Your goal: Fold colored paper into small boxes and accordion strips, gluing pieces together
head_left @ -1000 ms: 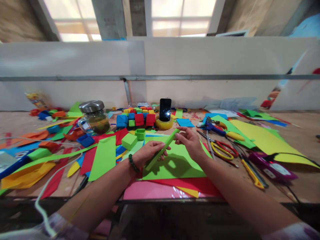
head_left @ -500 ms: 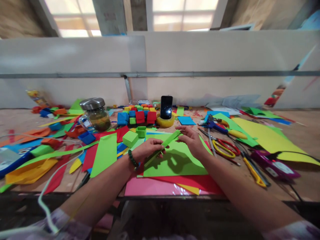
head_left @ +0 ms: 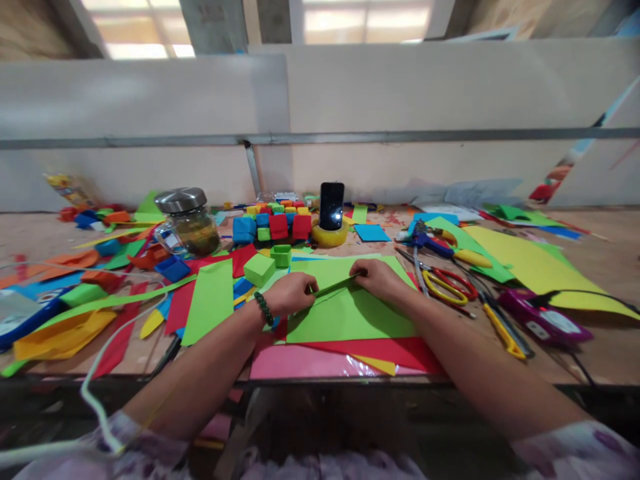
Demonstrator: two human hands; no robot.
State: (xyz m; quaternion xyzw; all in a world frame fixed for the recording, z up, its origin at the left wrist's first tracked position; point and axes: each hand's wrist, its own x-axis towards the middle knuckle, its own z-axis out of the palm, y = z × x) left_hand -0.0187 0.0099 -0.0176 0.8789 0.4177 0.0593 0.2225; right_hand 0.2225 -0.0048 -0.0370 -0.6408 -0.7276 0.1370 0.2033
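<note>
Pinching a narrow green paper strip (head_left: 335, 287) near both ends, left hand (head_left: 291, 293) and right hand (head_left: 379, 278) should press evenly.

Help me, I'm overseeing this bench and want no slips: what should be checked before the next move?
1. Left hand grips the green paper strip: ok, at its nearer end.
2. Right hand grips the far end: ok.
3. Strip's fold even: cannot tell, it is seen nearly edge-on.
4. Yellow-handled scissors off the green sheet: ok, they lie to its right.
5. Jar lid on: ok.
6. White cable away from the left sleeve: not ok, it crosses it in view; contact is unclear.
</note>
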